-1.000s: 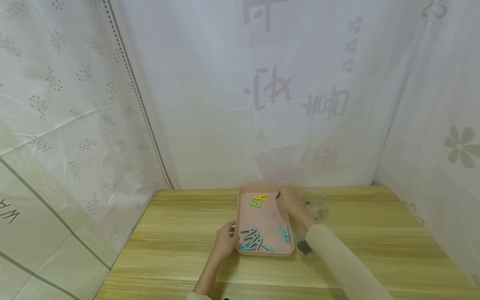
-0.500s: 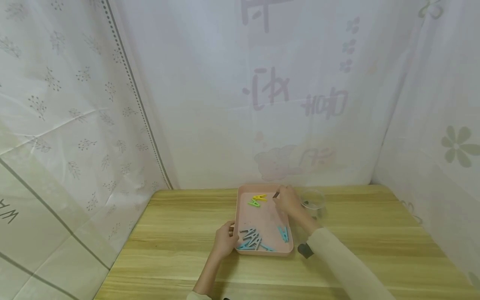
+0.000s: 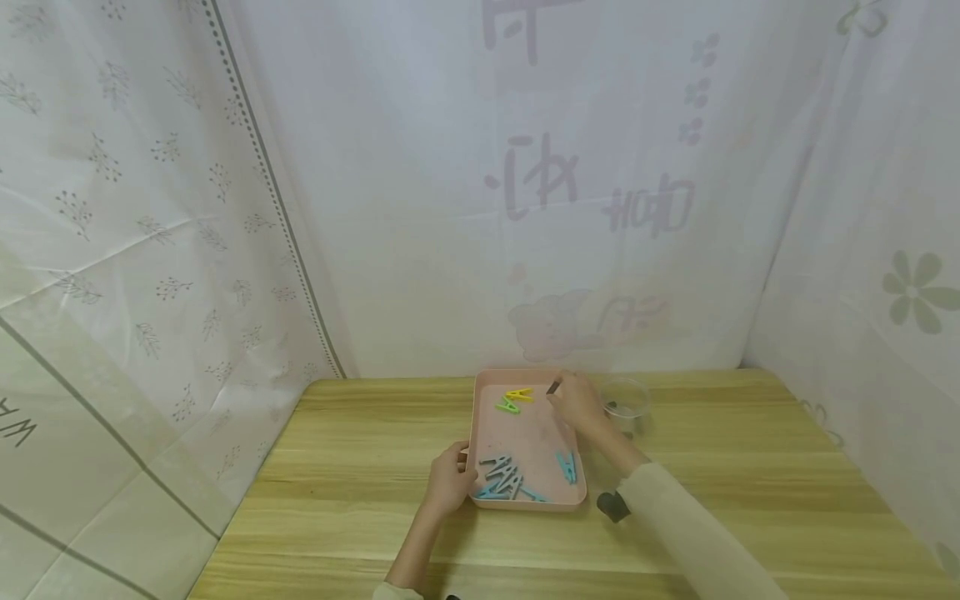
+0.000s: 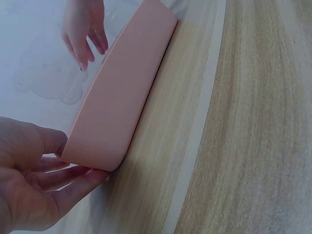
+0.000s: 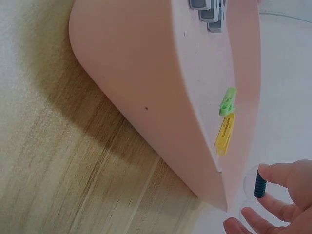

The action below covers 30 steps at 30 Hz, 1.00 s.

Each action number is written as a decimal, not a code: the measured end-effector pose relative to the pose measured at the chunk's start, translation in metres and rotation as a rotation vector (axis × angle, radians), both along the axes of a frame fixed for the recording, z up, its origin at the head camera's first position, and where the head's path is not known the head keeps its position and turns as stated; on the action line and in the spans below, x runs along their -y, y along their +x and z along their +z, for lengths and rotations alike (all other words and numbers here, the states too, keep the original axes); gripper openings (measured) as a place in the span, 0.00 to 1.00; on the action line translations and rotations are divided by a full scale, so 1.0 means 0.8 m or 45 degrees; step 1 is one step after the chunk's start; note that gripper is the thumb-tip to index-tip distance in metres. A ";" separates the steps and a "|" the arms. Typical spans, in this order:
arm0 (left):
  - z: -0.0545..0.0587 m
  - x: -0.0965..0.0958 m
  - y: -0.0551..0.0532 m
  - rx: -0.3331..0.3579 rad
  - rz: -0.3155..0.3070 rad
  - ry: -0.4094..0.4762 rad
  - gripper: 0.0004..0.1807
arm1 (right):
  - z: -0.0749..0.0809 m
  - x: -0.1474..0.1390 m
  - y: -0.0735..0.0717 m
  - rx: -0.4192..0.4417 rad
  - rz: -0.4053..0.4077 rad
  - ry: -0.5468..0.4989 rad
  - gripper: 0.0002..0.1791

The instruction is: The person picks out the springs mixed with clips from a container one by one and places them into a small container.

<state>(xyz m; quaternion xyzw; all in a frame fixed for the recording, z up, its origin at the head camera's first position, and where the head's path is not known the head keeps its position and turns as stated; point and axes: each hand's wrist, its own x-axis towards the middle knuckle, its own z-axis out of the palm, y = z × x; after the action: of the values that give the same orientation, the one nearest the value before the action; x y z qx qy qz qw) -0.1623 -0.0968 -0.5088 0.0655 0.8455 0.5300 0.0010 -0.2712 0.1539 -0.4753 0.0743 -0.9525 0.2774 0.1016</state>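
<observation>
A pink tray (image 3: 528,433) lies on the table with clothespins in it. My left hand (image 3: 450,479) grips its near left side; in the left wrist view the thumb is at the rim and the fingers reach under the tray. My right hand (image 3: 577,404), by the far right corner, pinches a small dark ridged cylinder (image 5: 261,184) between thumb and index finger. At the far end lie a yellow clothespin (image 3: 519,395) and a green clothespin (image 3: 507,406). Several grey clothespins (image 3: 504,473) and blue ones bunch at the near left, with blue clothespins (image 3: 567,468) at the near right.
A clear round container (image 3: 626,398) stands right of the tray, partly behind my right hand, with small dark bits showing at it. A dark object (image 3: 613,506) is at the right sleeve. Printed curtains (image 3: 420,250) hang behind the wooden table (image 3: 352,467) and along both sides.
My right hand stays at the far right corner, and a little more of the dark cylinder shows between its fingers. The right sleeve has shifted slightly right. My left hand holds the tray as before.
</observation>
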 end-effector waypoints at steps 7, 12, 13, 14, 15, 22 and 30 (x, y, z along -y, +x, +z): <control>0.000 0.000 0.000 0.005 0.000 0.001 0.25 | 0.002 -0.002 0.004 -0.047 0.020 -0.046 0.12; 0.000 0.000 0.000 0.006 0.011 -0.018 0.25 | 0.003 -0.004 0.008 -0.075 0.025 -0.080 0.17; 0.000 0.000 0.000 0.004 0.013 -0.024 0.25 | 0.003 -0.004 0.010 -0.081 0.027 -0.088 0.18; 0.000 0.000 0.000 0.003 0.015 -0.025 0.25 | 0.003 -0.005 0.011 -0.082 0.024 -0.095 0.19; -0.001 0.000 -0.001 0.002 0.015 -0.029 0.25 | 0.004 -0.005 0.012 -0.078 0.020 -0.104 0.19; -0.002 0.001 0.000 -0.015 0.007 -0.032 0.25 | 0.008 -0.006 0.019 -0.047 0.018 -0.161 0.21; -0.001 0.001 -0.001 -0.014 0.015 -0.039 0.25 | 0.010 -0.007 0.025 -0.085 0.017 -0.186 0.16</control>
<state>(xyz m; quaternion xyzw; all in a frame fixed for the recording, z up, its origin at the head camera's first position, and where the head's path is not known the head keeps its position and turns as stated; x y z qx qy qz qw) -0.1629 -0.0979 -0.5098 0.0635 0.8539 0.5166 -0.0059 -0.2510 0.1596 -0.4674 0.0821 -0.9253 0.3442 0.1364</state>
